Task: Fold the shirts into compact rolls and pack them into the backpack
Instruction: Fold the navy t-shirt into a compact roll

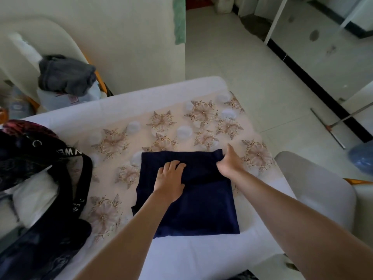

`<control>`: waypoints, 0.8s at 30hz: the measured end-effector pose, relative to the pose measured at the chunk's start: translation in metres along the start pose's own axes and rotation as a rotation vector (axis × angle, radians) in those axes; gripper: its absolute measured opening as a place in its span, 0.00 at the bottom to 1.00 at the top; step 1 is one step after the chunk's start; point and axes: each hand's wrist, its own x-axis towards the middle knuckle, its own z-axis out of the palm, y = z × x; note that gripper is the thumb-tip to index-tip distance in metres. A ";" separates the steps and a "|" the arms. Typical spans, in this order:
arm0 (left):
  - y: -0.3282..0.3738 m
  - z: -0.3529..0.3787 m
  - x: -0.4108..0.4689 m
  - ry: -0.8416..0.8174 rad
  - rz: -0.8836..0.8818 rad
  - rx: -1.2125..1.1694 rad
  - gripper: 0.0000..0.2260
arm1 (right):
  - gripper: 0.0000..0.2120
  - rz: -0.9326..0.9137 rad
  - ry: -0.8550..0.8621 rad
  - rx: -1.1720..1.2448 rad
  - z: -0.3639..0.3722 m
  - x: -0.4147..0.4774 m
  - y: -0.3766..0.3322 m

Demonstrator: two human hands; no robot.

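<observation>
- Navy fabric, soft and matte, is seen as a shirt [201, 199] folded into a rough rectangle, lying flat on the table [113, 110] near its front edge.
- A pale cloth printed with brownish flowers is spread over the table's middle; plain white borders are left around it.
- The left hand [170, 181] is laid palm down on the shirt's upper half, fingers spread and slightly curled, pressing rather than gripping.
- The right hand [229, 161] is set at the shirt's far right corner, thumb raised; its fingers are closed on the fabric's edge there.
- A dark backpack [36, 178] with lettered black straps is slumped on the table's left side, well apart from the shirt.
- Grey crumpled clothing [66, 76] is heaped on a white chair [30, 37] behind the table.
</observation>
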 end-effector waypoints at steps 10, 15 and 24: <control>0.003 -0.045 0.031 0.016 0.254 -0.048 0.44 | 0.18 -0.356 -0.120 0.057 -0.013 -0.036 -0.006; -0.019 -0.056 0.006 0.012 0.301 0.025 0.15 | 0.25 -0.464 -0.081 0.040 -0.029 -0.071 0.025; -0.015 0.002 -0.115 0.161 0.353 0.327 0.17 | 0.22 -0.597 -0.230 -0.542 -0.007 -0.106 0.078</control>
